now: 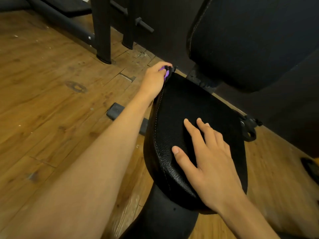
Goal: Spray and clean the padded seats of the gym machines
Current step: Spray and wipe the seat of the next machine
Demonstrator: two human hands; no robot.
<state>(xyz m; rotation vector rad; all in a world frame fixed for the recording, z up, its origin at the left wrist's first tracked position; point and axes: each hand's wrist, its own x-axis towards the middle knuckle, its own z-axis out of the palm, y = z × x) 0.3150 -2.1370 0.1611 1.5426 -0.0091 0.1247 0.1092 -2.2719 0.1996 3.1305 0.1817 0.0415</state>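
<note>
A black padded seat (186,104) of a gym machine fills the middle of the view, with white stitching along its left edge. My left hand (154,80) reaches to the seat's far left corner and grips a purple and black cloth (167,73) against that corner. My right hand (208,161) lies flat on the near part of the seat, fingers straight and spread. Behind the seat stands the black padded backrest (250,42). No spray bottle is in view.
Worn wooden floor (51,100) spreads to the left. Black machine frame legs (103,31) stand at the back, with a pin (145,25) jutting out. A black foot plate (115,110) lies left of the seat. An adjustment knob (249,130) sits at the seat's right.
</note>
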